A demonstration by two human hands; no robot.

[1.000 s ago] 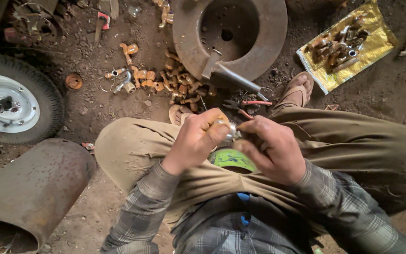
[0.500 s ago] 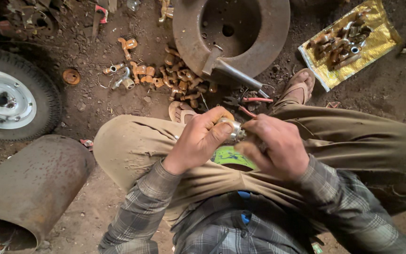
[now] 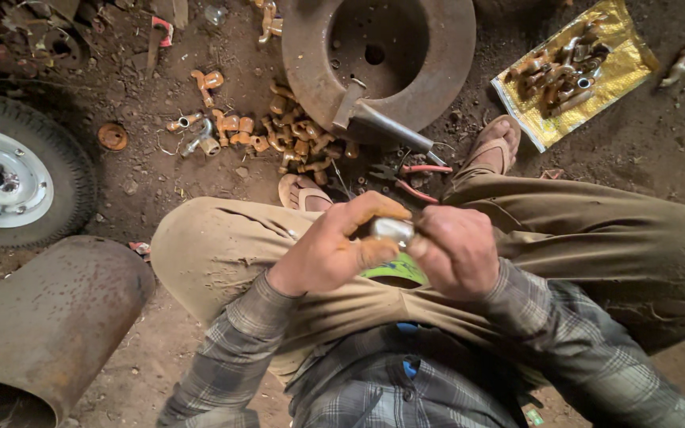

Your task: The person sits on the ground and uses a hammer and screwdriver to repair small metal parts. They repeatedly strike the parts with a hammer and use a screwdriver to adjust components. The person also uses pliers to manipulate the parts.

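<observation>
I sit above my knees in tan trousers, both hands together over my lap. My left hand point(image 3: 334, 250) pinches a small shiny metal fitting point(image 3: 392, 230) between thumb and fingers. My right hand point(image 3: 457, 252) is closed around the other end of the same fitting, fingers curled. A bright green object point(image 3: 394, 271) shows just beneath the hands on my lap. Most of the fitting is hidden by my fingers.
A pile of rusty pipe fittings point(image 3: 295, 139) lies on the dirt beyond my sandalled feet. A rusty round drum point(image 3: 378, 59) with a hammer point(image 3: 382, 123) stands behind it, red-handled pliers point(image 3: 410, 178) nearby. A gold foil bag of fittings point(image 3: 572, 71) lies at right. A wheel point(image 3: 9, 170) and rusty cylinder point(image 3: 49, 317) are at left.
My hands stayed together on the fitting, shifting slightly right and down over my lap. The view has tilted a little; the left fingers now stretch further over the fitting.
</observation>
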